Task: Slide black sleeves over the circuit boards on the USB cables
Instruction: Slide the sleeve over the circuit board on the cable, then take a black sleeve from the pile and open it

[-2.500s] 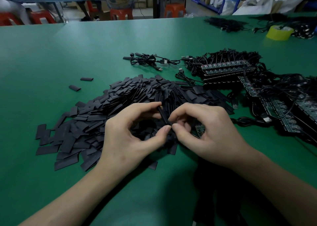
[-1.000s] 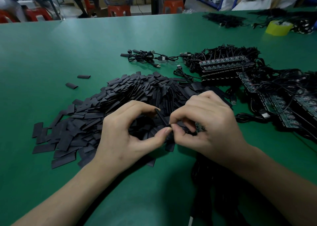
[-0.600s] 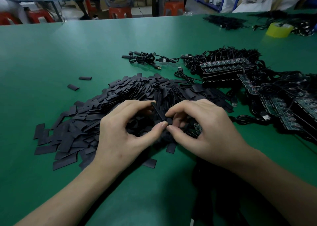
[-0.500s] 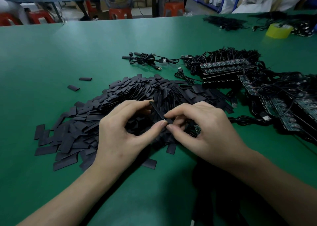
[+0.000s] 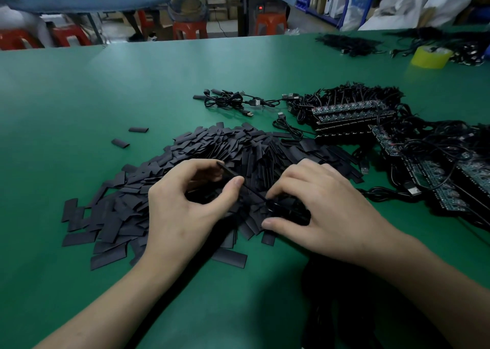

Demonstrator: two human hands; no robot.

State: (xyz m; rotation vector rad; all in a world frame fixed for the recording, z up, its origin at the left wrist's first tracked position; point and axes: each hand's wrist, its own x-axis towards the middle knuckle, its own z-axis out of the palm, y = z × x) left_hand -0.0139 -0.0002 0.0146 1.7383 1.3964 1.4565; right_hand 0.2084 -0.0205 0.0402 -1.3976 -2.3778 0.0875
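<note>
L hand (image 5: 185, 210): thumb + index tip clamped on one black sleeve (image 5: 228, 171), seen edge-on, slanting from upper left down toward my other hand. The other L fingers curl loosely behind it. R hand (image 5: 326, 210): fingers curled, index + thumb closed on a dark piece (image 5: 285, 207) at the sleeve's lower end. It's too dark to tell if that's the circuit board, or how far the sleeve is onto it.

Both hands sit over the near edge of the sleeve pile (image 5: 238, 147), a wide heap of flat black pieces mid green table (image 5: 79, 96). Two stray sleeves (image 5: 138, 129) lie apart, left of the heap.

To the R are rows of circuit boards w/ cables (image 5: 347, 110), stacked side by side. More boards (image 5: 429, 171) lie nearer me, w/ cables tangled over them. Behind the heap are a few loose USB cables (image 5: 233, 102). Far R corner: yellow tape roll (image 5: 429, 57). A dark cable bundle (image 5: 344, 309) lies under my R forearm. Past the table edge: red stools (image 5: 189, 29) and a person seated at a blue table.
</note>
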